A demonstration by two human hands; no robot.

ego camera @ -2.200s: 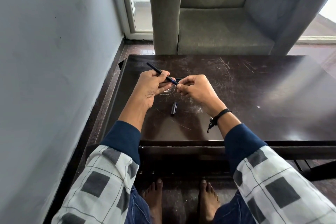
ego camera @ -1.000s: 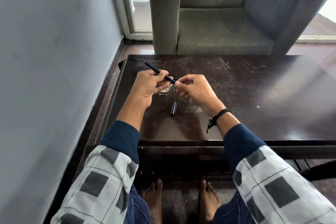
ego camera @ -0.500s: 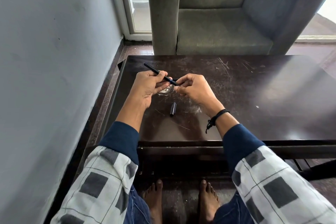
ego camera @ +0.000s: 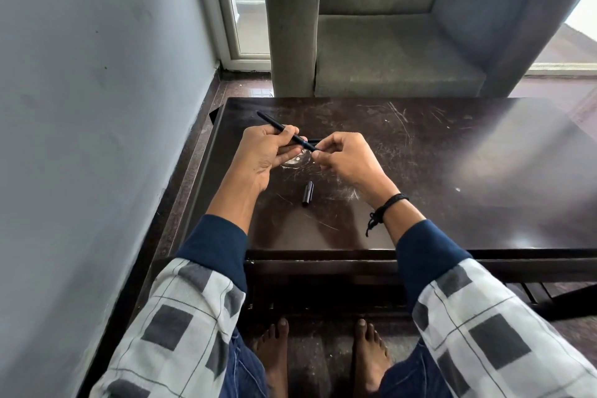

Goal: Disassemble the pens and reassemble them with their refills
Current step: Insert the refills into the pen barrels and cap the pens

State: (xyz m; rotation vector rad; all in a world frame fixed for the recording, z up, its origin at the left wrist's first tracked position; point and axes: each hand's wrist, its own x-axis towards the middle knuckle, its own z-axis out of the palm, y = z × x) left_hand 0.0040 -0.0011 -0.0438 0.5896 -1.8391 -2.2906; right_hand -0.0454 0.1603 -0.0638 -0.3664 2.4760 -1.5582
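Black plastic: one pen [ego camera: 269, 120] is gripped by the left hand [ego camera: 261, 155], its right end pinched by the right hand [ego camera: 345, 158]; one cap [ego camera: 308, 193] is laid nearer.

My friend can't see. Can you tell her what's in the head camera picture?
A person's left hand grips a thin dark pen over a scratched dark table while the right hand pinches its near end. A small black cap lies on the table between the wrists, and a grey armchair stands behind.
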